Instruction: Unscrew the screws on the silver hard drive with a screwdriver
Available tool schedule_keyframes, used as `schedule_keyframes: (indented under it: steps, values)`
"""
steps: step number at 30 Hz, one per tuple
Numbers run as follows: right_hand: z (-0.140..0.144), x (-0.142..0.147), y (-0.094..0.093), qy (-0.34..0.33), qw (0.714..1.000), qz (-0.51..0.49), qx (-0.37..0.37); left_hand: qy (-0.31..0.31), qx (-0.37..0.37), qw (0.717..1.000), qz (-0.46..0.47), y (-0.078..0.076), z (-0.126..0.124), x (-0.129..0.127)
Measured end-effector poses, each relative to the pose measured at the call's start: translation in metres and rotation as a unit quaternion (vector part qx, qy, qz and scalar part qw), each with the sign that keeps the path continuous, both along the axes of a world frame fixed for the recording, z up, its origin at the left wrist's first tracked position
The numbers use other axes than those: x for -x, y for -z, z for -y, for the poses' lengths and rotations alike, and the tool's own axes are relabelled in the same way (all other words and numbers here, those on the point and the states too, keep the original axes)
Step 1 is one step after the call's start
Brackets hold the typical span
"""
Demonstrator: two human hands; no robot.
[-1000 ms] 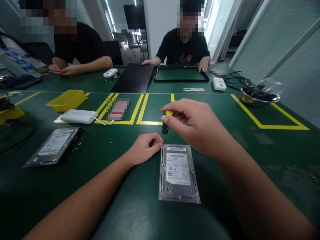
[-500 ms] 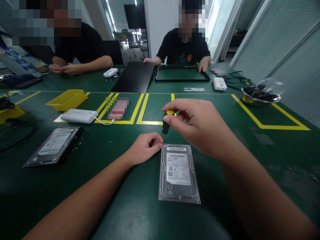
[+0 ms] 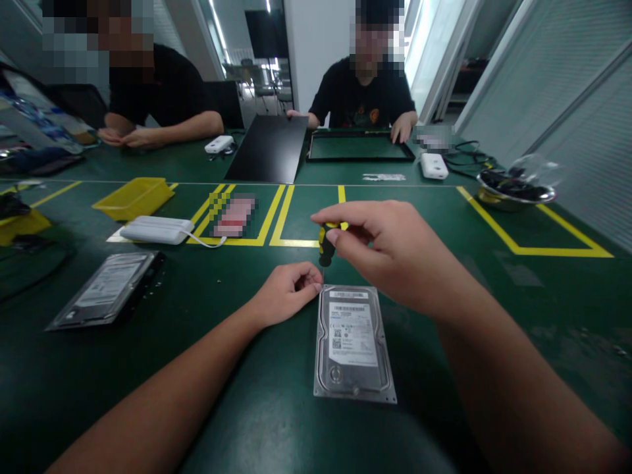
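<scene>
A silver hard drive with a white label lies flat on the green table in front of me. My right hand grips the black and yellow handle of a screwdriver between thumb and fingers, index finger stretched over its top. The screwdriver stands nearly upright, its thin shaft pointing down at the drive's far left corner. My left hand rests on the table with fingers curled and thumb and fingertips closed at that same corner, beside the shaft. Whether they pinch the drive's edge, the shaft or something small is hidden.
To the left lie a second hard drive, a white power bank with a cable and a yellow tray. A metal bowl of dark parts stands at right. Across the table, a person handles a black panel and a frame.
The screwdriver handle has turned a little, and my right index finger reaches further left over it. My left hand and the drive stay put. The person opposite has shifted the black panel slightly.
</scene>
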State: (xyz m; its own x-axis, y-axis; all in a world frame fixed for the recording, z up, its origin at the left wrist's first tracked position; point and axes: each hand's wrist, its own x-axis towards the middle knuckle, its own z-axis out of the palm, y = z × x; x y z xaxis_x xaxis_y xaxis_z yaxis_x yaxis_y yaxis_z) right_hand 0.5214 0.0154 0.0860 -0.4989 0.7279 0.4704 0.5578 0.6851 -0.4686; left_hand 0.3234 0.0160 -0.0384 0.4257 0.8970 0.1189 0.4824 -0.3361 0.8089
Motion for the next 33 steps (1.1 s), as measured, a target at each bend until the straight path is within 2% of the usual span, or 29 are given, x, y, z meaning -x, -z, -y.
schedule_keyframes:
  steps: [14,19,27,33]
  values:
    - [-0.0024,0.0034,0.0038,0.0,0.999,-0.004,-0.043,0.001,0.006,1.0,0.0,0.0006,-0.0003,-0.0001]
    - [-0.001,0.002,0.0034,0.008,0.999,-0.014,-0.034,0.002,0.004,1.0,0.0,-0.0001,-0.0003,0.0001]
    - [-0.0001,0.0015,0.0001,-0.014,1.0,-0.014,-0.01,-0.001,0.001,1.0,-0.006,-0.0002,-0.0001,0.0]
    - [-0.0011,0.0034,0.0013,-0.014,0.999,-0.018,-0.024,0.002,-0.001,1.0,-0.003,-0.0005,-0.0001,0.0003]
